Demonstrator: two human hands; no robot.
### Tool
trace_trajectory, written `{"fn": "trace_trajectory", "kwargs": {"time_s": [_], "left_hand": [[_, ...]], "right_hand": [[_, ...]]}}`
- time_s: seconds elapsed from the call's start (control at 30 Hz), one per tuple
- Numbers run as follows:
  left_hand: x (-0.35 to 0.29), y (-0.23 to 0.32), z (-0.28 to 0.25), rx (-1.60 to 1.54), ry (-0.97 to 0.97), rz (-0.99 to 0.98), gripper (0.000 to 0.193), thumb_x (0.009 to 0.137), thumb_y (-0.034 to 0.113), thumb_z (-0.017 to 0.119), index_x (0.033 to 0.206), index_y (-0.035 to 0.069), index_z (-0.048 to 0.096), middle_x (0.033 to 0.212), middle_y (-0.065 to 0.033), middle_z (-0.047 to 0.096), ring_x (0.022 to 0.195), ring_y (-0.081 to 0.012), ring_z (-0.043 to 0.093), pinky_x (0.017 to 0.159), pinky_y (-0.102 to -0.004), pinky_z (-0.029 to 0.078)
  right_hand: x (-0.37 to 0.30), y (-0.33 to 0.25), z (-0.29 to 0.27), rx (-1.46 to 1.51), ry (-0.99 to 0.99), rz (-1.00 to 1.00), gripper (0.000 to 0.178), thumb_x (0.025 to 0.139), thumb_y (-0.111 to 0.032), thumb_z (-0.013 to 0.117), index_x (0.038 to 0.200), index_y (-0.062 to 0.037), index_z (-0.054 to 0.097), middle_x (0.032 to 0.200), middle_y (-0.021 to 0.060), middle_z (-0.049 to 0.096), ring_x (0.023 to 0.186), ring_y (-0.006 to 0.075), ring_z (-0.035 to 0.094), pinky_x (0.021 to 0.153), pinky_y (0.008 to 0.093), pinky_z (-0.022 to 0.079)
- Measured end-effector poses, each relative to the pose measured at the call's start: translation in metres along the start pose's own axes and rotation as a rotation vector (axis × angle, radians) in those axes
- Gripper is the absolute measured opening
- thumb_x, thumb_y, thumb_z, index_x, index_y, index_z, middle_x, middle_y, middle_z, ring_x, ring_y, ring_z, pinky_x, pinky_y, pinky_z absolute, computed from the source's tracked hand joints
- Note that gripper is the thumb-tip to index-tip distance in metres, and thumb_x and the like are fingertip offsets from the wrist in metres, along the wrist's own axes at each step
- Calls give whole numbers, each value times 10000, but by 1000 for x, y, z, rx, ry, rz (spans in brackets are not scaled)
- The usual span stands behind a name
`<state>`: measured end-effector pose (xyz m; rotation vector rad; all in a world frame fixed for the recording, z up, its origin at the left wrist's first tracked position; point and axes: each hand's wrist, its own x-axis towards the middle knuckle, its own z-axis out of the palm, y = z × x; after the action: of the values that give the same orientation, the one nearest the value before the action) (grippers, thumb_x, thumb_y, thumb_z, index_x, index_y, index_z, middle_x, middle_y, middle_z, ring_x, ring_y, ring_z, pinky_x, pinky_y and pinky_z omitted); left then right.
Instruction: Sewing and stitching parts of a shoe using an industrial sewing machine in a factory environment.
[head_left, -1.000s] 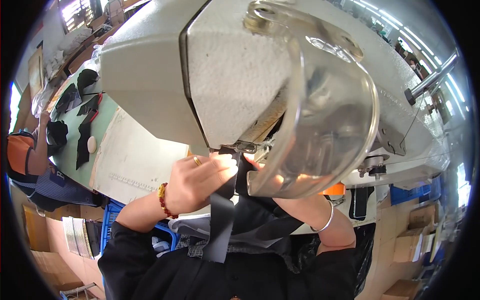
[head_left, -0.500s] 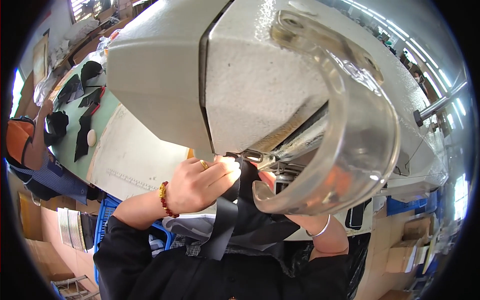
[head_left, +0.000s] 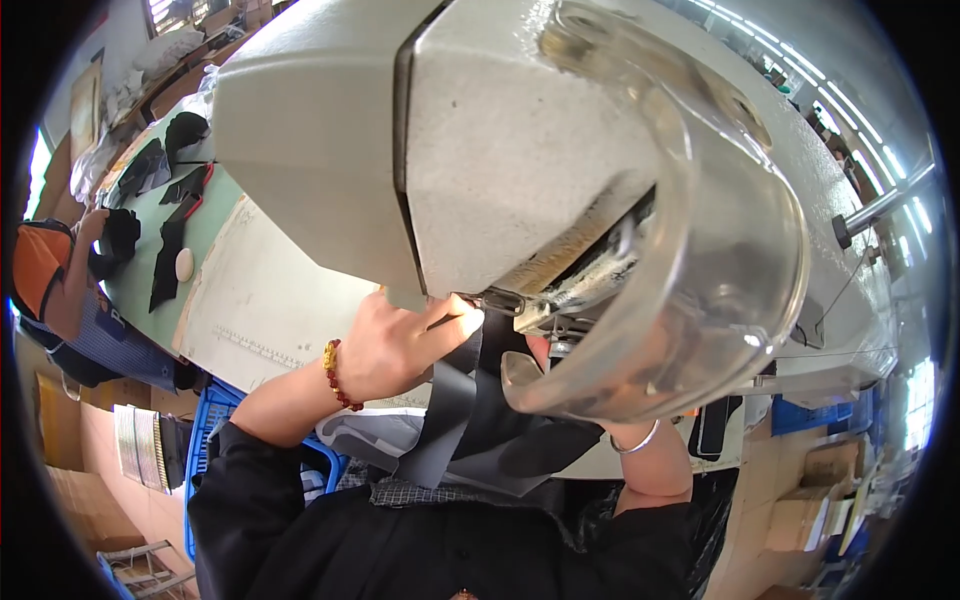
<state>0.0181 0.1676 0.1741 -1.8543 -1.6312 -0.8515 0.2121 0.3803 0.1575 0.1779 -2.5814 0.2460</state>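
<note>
A large off-white sewing machine head (head_left: 520, 130) fills the upper middle, with a curved clear plastic guard (head_left: 740, 290) on its right side. Under it, my left hand (head_left: 388, 345) is closed, thumb and fingers pinching the edge of black sheet material (head_left: 510, 430) beside the metal presser parts (head_left: 545, 320). The material hangs toward my lap in folded strips. My right hand (head_left: 538, 350) is at the material's right side; one fingertip shows, while the guard and machine hide or blur the other fingers. A grey patterned piece (head_left: 375, 435) lies below my left wrist.
On the green table (head_left: 225, 205) at left lie black cut pieces (head_left: 170, 250) and a white oval object (head_left: 184, 264). A person in an orange-and-blue top (head_left: 45, 270) works there. A blue basket (head_left: 205, 430) stands by my left elbow; a dark phone (head_left: 712, 425) lies at right.
My left hand has turned slightly and shifted a little up and left, still pinching the material. The hanging black strip has swung left. The view has shifted slightly.
</note>
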Motion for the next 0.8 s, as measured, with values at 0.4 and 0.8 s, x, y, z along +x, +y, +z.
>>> {"fn": "trace_trajectory", "kwargs": {"time_s": [0.4,0.8], "left_hand": [[-1,0,-5,-346,133,-378,186,839,23,805,1022,55,791,806,-136,746,616,-266,701,578,-321,527],[0,13,-13,-28,-48,101,266,749,53,696,1007,-1,734,1022,-126,727,909,-259,736,728,-350,620]], "right_hand": [[23,-12,-16,98,94,14,476,721,-51,769,1192,-126,771,1106,72,759,1005,259,728,890,380,589],[17,-18,-16,90,12,93,472,739,-176,817,1206,-223,769,1174,37,725,1043,259,685,868,420,551]]}}
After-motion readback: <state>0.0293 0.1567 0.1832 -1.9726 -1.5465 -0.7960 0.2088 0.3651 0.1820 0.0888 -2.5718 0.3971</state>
